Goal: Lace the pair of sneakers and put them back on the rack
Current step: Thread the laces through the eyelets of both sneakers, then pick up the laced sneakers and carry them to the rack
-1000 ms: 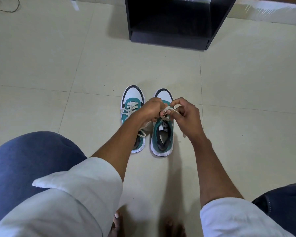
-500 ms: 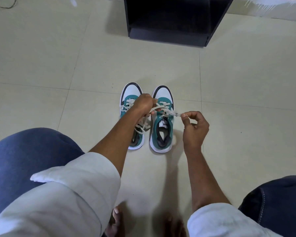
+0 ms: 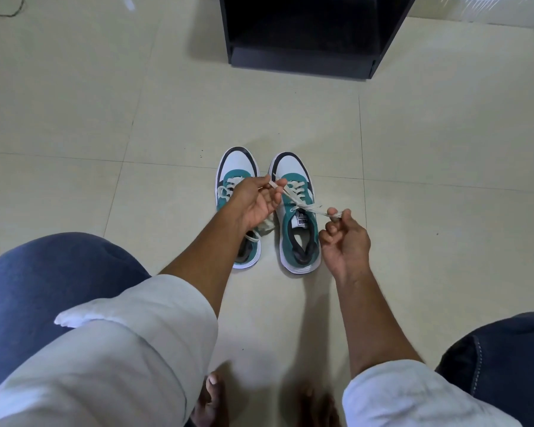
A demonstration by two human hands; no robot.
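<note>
Two teal, white and black sneakers stand side by side on the floor, toes pointing away from me. My left hand (image 3: 255,204) hovers over the left sneaker (image 3: 236,167) and pinches one end of the cream lace (image 3: 296,198) of the right sneaker (image 3: 296,229). My right hand (image 3: 344,241) is beside the right sneaker's opening and pinches the other lace end, pulled out to the right. The lace runs taut between both hands across the tongue. Much of the left sneaker is hidden under my left forearm.
A black open rack (image 3: 305,61) stands on the tiled floor straight ahead, beyond the sneakers. My knees in blue trousers (image 3: 53,278) frame the bottom corners, and my bare toes (image 3: 213,392) show at the bottom edge. A thin cable (image 3: 10,10) lies at the top left.
My hands were together over the right sneaker's laces a second ago. They have since drawn apart, the right hand moving right and toward me, pulling the lace ends outward.
</note>
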